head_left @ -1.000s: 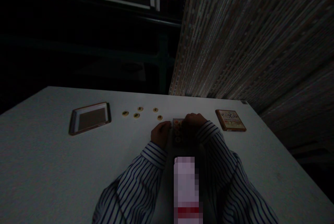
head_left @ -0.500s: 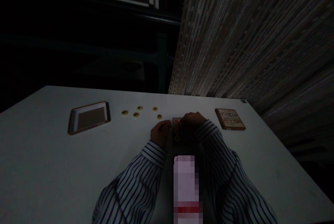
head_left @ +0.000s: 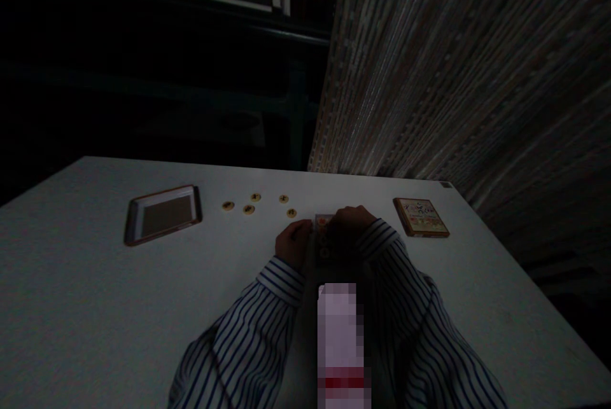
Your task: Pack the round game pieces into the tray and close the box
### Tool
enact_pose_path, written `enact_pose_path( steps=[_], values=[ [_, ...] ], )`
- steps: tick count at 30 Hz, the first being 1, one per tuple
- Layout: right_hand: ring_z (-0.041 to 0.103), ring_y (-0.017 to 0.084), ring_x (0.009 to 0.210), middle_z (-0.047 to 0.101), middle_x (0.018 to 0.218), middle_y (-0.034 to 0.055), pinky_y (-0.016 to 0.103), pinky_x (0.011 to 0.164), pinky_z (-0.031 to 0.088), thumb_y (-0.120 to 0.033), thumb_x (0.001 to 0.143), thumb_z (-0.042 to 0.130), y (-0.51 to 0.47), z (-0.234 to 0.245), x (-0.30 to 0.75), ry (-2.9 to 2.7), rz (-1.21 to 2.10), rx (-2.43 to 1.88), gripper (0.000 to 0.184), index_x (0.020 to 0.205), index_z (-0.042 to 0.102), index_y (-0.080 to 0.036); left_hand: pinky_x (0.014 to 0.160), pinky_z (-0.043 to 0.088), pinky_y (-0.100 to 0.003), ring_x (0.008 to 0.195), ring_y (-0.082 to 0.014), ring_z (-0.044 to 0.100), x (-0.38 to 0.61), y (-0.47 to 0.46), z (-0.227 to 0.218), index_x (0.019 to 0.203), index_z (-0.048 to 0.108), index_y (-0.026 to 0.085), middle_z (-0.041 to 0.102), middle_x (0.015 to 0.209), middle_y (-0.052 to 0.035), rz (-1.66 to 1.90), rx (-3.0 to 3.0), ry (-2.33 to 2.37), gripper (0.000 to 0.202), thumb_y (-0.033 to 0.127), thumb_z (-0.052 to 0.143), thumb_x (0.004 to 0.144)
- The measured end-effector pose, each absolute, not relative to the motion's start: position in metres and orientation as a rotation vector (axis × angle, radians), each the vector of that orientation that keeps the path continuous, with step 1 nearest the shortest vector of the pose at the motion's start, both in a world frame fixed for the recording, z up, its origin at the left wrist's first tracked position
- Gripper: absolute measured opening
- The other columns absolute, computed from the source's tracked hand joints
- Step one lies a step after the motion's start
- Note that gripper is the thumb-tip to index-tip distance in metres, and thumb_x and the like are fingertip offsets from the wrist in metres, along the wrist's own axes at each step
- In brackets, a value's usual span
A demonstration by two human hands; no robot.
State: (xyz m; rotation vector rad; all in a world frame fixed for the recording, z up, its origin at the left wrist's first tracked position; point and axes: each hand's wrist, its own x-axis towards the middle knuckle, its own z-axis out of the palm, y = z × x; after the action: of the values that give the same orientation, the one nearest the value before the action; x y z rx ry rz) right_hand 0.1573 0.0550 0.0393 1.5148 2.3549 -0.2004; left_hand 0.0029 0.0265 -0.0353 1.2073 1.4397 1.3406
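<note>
The scene is very dim. My left hand [head_left: 293,243] rests curled on the white table [head_left: 86,307], its fingers against the left edge of a small dark tray [head_left: 323,238] that holds round pieces. Over the tray's right part lies my right hand [head_left: 352,219], fingers bent down onto the pieces. I cannot make out whether it grips one. Both arms wear striped sleeves. Several loose round yellow pieces [head_left: 249,209] with dark marks lie on the table to the left of the hands.
A shallow box half with a brown rim [head_left: 163,214] lies at the left. A printed box lid [head_left: 421,217] lies at the right, near the table's right edge. A wall of stacked layered material [head_left: 453,65] rises behind the table. Darkness fills the far left.
The view has shifted slightly. Both hands stay at the tray; fewer of its pieces show now, as the right hand covers more of them.
</note>
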Motion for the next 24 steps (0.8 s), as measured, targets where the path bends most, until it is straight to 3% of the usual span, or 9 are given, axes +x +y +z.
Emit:
enact_pose_path(
  steps=[13,17,24],
  values=[
    [0.057,0.024,0.092,0.064,0.101,0.0069,0.037,0.074,0.042,-0.043,0.076,0.046,0.055,0.041,0.158,2.343,-0.202,1.497,0.032,0.1,0.062,-0.028,0.067,0.051,-0.029,0.07,-0.0173,0.063,0.003,0.026,-0.038,0.076,0.066,0.017,0.069,0.073,-0.0043,1.353,1.197,1.403,0.024,0.037,0.058,0.066],
    [0.053,0.023,0.1,0.06,0.109,0.0051,0.036,0.078,0.041,-0.037,0.079,0.043,0.056,0.045,0.163,2.388,-0.193,1.521,0.033,0.108,0.057,-0.03,0.066,0.052,-0.028,0.07,-0.0171,0.064,0.003,0.026,-0.036,0.075,0.066,0.017,0.069,0.072,-0.0037,1.351,1.21,1.423,0.023,0.036,0.058,0.065],
    [0.054,0.019,0.097,0.061,0.106,0.0048,0.03,0.08,0.038,-0.024,0.081,0.037,0.051,0.06,0.182,2.453,-0.077,1.696,0.033,0.105,0.059,-0.023,0.064,0.052,-0.028,0.069,-0.0172,0.063,0.005,0.023,-0.034,0.074,0.066,0.017,0.069,0.071,-0.0038,1.35,1.217,1.393,0.021,0.034,0.057,0.066]
  ],
)
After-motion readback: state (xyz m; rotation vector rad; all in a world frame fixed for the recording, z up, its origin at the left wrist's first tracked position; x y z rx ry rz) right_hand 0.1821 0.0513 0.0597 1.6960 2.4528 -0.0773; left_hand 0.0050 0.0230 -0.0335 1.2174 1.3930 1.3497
